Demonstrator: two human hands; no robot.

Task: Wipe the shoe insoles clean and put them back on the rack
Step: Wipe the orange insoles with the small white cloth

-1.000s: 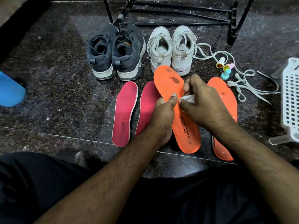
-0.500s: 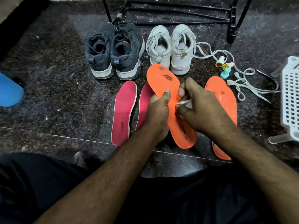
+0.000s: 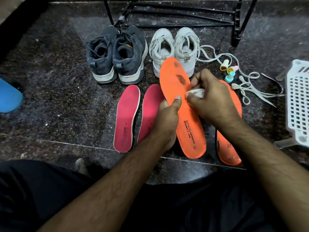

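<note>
My left hand grips an orange insole at its left edge, thumb on top, holding it tilted above the floor. Dark stains mark its toe end. My right hand pinches a small white cloth against the insole's middle. A second orange insole lies on the floor, partly under my right forearm. Two pink insoles lie side by side to the left, the right one partly hidden by my left hand. The black metal rack stands at the back.
Dark sneakers and white sneakers stand before the rack. Loose white laces and small coloured caps lie at right, beside a white plastic basket. A blue object sits at far left. My dark-clothed legs fill the bottom.
The held orange insole shifted slightly in my left hand, and my right hand with the cloth slid along its middle, uncovering the printed heel text.
</note>
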